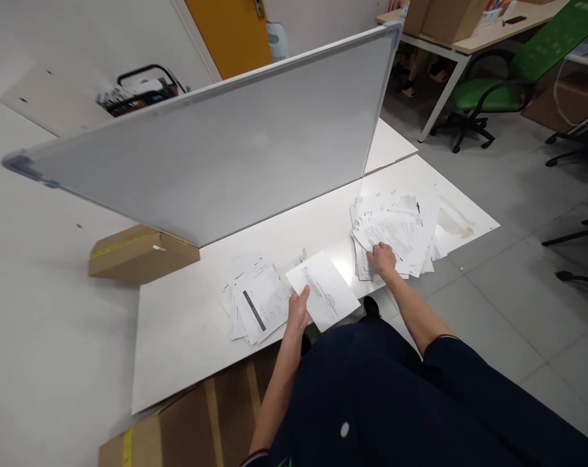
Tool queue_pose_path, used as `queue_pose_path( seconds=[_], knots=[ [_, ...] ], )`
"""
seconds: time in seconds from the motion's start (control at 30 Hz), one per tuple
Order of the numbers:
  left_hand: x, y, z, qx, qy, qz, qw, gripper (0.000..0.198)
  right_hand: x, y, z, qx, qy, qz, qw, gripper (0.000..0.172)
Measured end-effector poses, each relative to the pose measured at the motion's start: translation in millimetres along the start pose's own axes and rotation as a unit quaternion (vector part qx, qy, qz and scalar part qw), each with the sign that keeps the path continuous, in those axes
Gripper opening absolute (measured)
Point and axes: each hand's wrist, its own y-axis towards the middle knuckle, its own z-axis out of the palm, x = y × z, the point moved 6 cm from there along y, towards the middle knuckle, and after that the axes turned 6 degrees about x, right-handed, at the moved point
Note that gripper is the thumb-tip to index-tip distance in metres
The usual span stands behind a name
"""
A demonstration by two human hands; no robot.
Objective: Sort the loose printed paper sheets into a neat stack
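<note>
My left hand is closed on the near left edge of a printed sheet of paper, with the thumb on top. The sheet carries a few lines of text and an oval stamp, and it hangs over the table's front edge. My right hand is at the near edge of a spread pile of papers, its fingers curled against a printed sheet on top; the fingertips are partly hidden. To the left of the held sheet lies a smaller, fanned stack of papers; its top page has a dark bar.
A whiteboard stands along the back of the white table. Behind the table's left end is a cardboard box, with more cardboard below in front. A green office chair and a desk stand at the back right.
</note>
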Motion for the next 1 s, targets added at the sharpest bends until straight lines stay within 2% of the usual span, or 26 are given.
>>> queue_pose_path(
  seconds=[0.2,0.37,0.57,0.63,0.73,0.83,0.93,1.0],
  knots=[
    [-2,0,-5.8,-0.008,0.006,0.017,1.000,0.054,-2,3,0,0.059,-0.017,0.014,0.998,0.022],
    [-4,2,-5.8,-0.007,0.004,0.013,1.000,0.055,-11,6,-5,0.031,0.031,0.032,0.999,0.028],
    [-2,3,-8.4,-0.038,-0.012,-0.004,0.999,0.045,-7,-1,-4,0.051,0.021,-0.002,0.999,0.033],
    [-2,4,-10.6,-0.044,-0.022,-0.002,0.999,0.042,-1,-6,-15,0.026,0.010,-0.024,0.999,0.028],
    [-5,3,-13.4,-0.040,-0.033,0.011,0.999,0.040,11,-22,-51,-0.062,0.048,-0.069,0.995,0.028],
    [-12,0,-13.9,-0.032,-0.026,0.018,0.999,0.043,24,-43,-91,-0.096,0.209,-0.109,0.967,0.033],
    [-18,-1,-11.5,-0.026,-0.012,0.013,1.000,0.049,42,-57,-115,-0.053,0.418,-0.153,0.894,0.035],
    [-19,-1,-10.2,-0.030,0.005,0.002,1.000,0.053,56,-61,-114,-0.007,0.505,-0.166,0.847,0.033]
  ],
)
